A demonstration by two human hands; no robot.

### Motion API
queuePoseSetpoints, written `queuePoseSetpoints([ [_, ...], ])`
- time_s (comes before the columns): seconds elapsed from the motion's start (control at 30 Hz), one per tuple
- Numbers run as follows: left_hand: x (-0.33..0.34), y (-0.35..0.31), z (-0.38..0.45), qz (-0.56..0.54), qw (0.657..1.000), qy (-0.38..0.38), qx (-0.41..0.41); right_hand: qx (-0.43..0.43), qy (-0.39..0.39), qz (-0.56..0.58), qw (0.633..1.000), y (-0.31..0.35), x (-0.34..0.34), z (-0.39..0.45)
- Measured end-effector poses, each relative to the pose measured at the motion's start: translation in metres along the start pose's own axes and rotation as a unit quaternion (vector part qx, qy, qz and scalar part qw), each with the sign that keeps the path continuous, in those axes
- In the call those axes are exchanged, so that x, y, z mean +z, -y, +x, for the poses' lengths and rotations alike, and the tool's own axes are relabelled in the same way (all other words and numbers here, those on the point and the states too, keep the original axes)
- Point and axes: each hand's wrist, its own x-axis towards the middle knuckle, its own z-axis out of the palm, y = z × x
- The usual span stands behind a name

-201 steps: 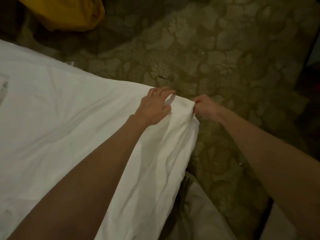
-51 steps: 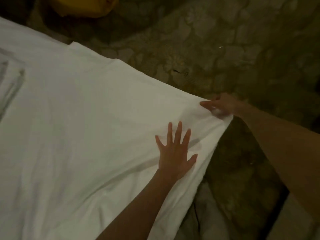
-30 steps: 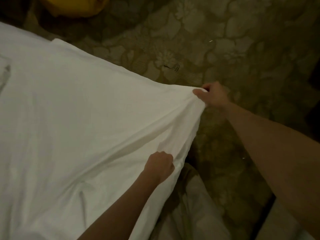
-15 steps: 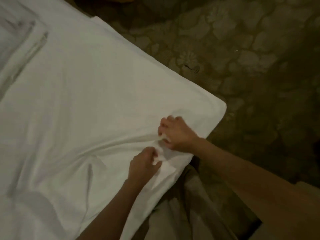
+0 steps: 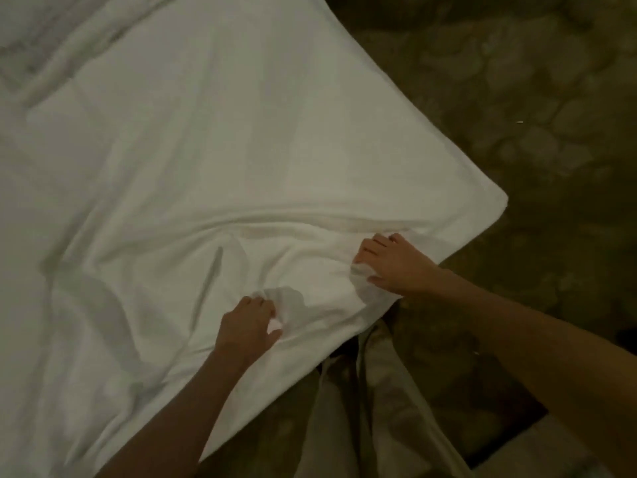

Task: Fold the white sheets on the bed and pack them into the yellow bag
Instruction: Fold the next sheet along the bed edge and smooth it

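A white sheet (image 5: 213,160) lies spread over the bed, filling most of the head view from the upper left down to the lower middle. Its nearest corner points to the right and reaches out over the patterned floor (image 5: 537,108). Long creases run across the cloth from the middle toward the two hands, and soft folds gather at the lower left.

The left hand (image 5: 248,327) sits near the lower edge of the sheet with its fingers curled, pinching up a small bunch of the fabric. The right hand (image 5: 393,263) is just to the right and a little farther away, close to the sheet's edge near the corner; its fingers are bent too, grasping a crumpled tuck of the same cloth. The two hands are near each other but apart, with a slack stretch of sheet between them.

At the top left, a band of folded or layered white bedding (image 5: 41,60) shows in ridges, blurred. Below the sheet's edge, between the forearms, pale grey-green cloth (image 5: 348,408) hangs down; what it belongs to cannot be told.
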Motion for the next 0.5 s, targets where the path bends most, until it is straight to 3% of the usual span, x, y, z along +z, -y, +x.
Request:
queuePoseSetpoints([
  [0.2, 0.01, 0.008, -0.007, 0.004, 1.0, 0.018, 0.004, 0.061, -0.001, -0.053, 0.997, 0.018, -0.002, 0.007],
  [0.27, 0.006, 0.01, -0.007, 0.038, 0.998, 0.037, 0.024, 0.049, -0.006, -0.062, 0.997, 0.018, -0.003, 0.009],
  [0.37, 0.008, 0.012, -0.006, 0.067, 0.995, 0.026, 0.069, 0.018, 0.055, -0.113, 0.992, 0.018, -0.013, 0.01],
  [0.5, 0.015, 0.006, -0.011, 0.118, 0.982, 0.008, 0.147, -0.046, 0.053, -0.129, 0.989, 0.028, -0.016, -0.003],
])
